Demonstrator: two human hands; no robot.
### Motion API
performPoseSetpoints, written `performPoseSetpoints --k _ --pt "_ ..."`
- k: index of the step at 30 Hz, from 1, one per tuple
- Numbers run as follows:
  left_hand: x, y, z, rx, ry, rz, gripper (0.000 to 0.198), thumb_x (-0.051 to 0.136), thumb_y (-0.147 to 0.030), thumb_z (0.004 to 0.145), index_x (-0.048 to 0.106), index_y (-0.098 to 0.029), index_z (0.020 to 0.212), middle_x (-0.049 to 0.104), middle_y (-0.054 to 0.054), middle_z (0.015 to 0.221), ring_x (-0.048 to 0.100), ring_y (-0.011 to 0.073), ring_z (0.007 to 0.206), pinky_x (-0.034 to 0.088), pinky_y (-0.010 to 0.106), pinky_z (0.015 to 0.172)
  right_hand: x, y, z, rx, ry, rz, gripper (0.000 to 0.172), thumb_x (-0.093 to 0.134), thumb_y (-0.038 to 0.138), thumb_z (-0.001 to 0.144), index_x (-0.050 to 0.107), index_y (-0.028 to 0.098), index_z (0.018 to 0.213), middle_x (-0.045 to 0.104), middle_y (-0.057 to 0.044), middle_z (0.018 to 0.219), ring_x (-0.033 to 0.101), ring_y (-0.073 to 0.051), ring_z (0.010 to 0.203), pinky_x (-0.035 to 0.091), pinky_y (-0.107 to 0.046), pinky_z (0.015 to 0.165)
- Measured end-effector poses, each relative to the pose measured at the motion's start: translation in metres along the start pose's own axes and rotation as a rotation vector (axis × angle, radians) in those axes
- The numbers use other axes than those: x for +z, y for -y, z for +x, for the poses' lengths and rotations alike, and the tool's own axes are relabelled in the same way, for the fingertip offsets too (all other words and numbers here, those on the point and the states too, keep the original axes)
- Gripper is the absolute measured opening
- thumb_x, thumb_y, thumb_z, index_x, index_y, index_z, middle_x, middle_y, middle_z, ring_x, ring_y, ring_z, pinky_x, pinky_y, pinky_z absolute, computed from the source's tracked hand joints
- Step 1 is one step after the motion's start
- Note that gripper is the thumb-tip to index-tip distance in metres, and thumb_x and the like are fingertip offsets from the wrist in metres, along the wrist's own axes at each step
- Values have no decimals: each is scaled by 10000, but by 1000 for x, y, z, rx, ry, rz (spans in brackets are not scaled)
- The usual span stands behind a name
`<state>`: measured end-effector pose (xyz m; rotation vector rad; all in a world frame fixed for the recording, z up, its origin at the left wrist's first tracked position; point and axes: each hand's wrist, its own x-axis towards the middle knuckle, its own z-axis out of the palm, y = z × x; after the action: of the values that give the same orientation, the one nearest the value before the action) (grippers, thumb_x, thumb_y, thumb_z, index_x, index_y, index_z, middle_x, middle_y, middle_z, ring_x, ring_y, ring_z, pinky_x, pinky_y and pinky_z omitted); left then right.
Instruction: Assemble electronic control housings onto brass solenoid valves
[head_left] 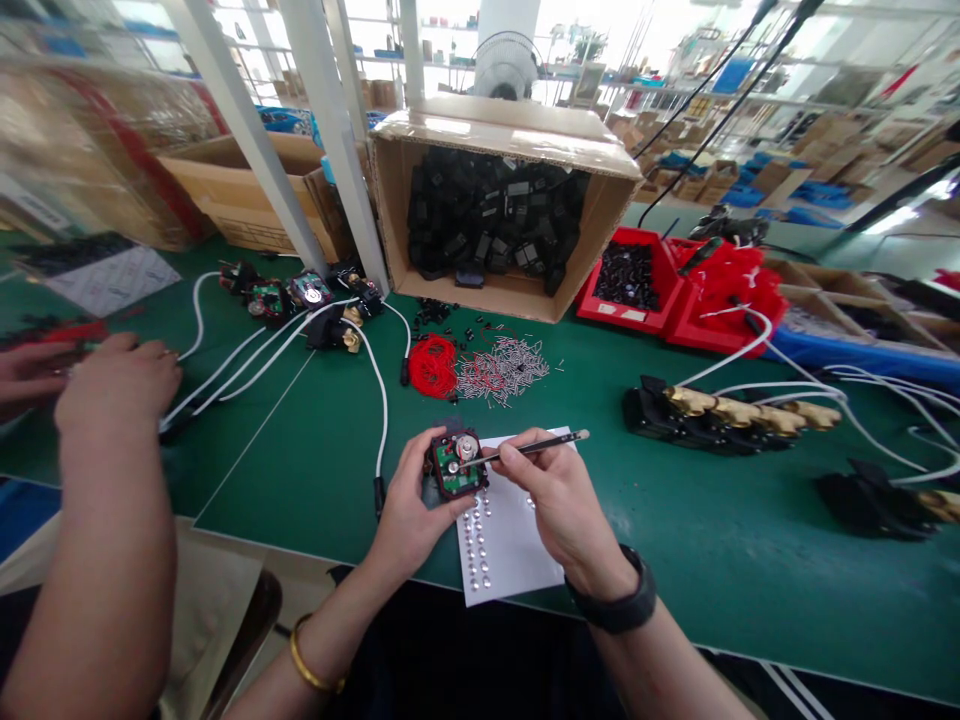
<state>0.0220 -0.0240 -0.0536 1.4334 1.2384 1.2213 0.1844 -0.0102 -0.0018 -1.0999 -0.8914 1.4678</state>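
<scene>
My left hand [414,500] grips a small open black housing [438,462] with a green circuit board [469,474] inside. A round metal part [466,446] sits on the board, with a smaller round silver piece [454,467] below it. My right hand [551,490] pinches a pair of dark tweezers [536,447], their tips at the board beside the smaller piece. Partly under both hands lies a white sheet [517,570] bearing rows of shiny round silver pieces [480,550]. Whether the tips hold anything is too small to tell.
Behind are red wires [433,367], a pile of screws [510,368] and a carton of black parts [510,140]. Red bins [637,318] and brass-fitted assemblies [697,420] stand right. Cabled units [270,300] and another person's arm [112,480] are left.
</scene>
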Motion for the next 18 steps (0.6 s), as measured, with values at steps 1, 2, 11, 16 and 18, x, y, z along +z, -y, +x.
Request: performPoseSetpoints --k 1,2,11,16,18 --pt "0 0 0 2 1 5 693 734 -206 660 410 -225 1273 465 86 1292 435 285 1220 317 440 1064 0 0 0 0 3 -5 200 728 325 714 613 164 744 662 -19 720 582 -139 690 421 -269 676" --pt "0 -1 0 4 3 11 692 730 -204 665 406 -226 1276 463 87 1293 435 285 1221 318 441 1064 0 0 0 0 4 -8 197 726 323 717 614 165 748 662 -19 722 581 -138 691 419 -268 676" --pt "-2 -4 1 63 3 147 693 714 -238 709 373 -260 1312 312 90 1401 342 292 1295 301 460 1080 0 0 1 15 -14 9 215 732 331 706 614 160 758 657 -26 729 596 -161 724 432 -290 700" --pt "2 -4 2 111 -14 122 722 670 -206 762 260 -269 1353 329 102 1406 355 266 1293 319 469 1070 -1 -3 9 4 -34 -29 224 724 340 708 608 155 758 653 -31 721 586 -155 702 436 -282 681" --pt "3 -2 3 198 -18 135 651 658 -187 773 297 -270 1308 370 99 1377 388 254 1273 340 471 1056 1 -3 9 -6 -45 -56 226 714 349 714 602 158 760 651 -36 722 587 -161 694 445 -288 672"
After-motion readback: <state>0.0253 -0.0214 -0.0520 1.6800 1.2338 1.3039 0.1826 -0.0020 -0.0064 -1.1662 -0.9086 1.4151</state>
